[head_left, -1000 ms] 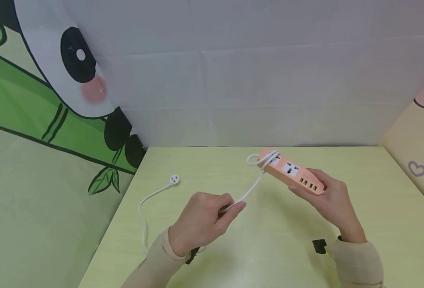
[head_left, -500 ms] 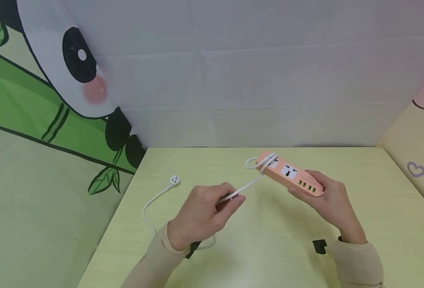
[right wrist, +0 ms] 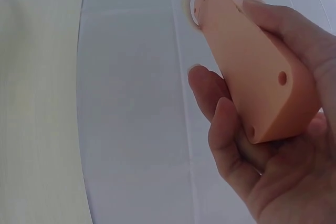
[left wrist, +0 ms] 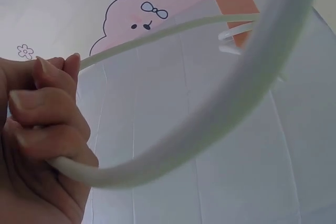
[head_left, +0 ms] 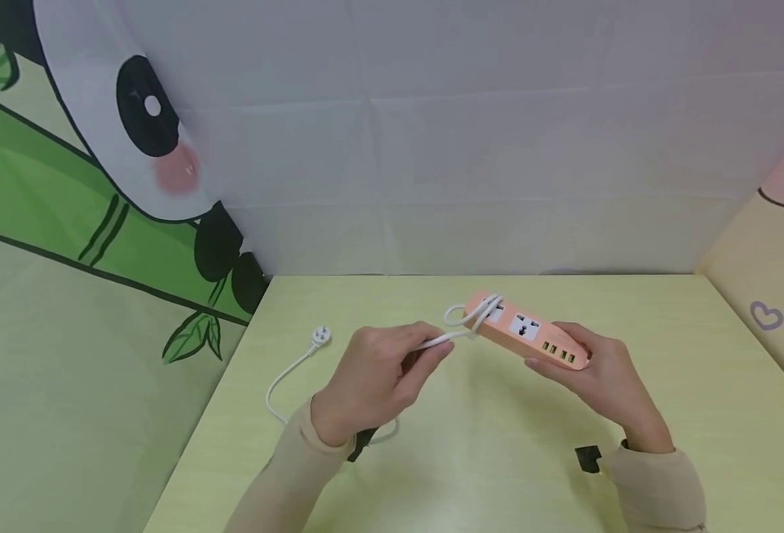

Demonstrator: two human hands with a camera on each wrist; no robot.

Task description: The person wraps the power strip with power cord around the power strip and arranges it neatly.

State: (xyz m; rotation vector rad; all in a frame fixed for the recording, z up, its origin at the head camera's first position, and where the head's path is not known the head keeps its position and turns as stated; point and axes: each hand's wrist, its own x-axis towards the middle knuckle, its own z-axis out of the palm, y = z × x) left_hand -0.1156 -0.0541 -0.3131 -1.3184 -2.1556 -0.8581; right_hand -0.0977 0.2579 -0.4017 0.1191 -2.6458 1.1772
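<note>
An orange-pink power strip (head_left: 508, 331) with white sockets and several USB ports is tilted above the table. My right hand (head_left: 598, 377) grips its USB end; the right wrist view shows fingers curled round the strip's (right wrist: 252, 61) plain underside. White cable (head_left: 446, 338) is wound round the strip's far end, with a small loop sticking out there. My left hand (head_left: 381, 377) pinches this cable close to the wound end. In the left wrist view the cable (left wrist: 173, 156) runs through the curled fingers and sweeps past the camera. The cable's round white plug (head_left: 321, 336) lies on the table at left.
The pale yellow table (head_left: 498, 459) meets a grey-white backdrop (head_left: 465, 148) at the rear. A cartoon cloth (head_left: 98, 355) hangs at left, another at right. A black patch (head_left: 588, 458) lies on the table near the right sleeve (head_left: 658, 485).
My left hand has risen slightly, and the cable stretch between it and the strip has become shorter and flatter. The strip and right hand have shifted a little left and down.
</note>
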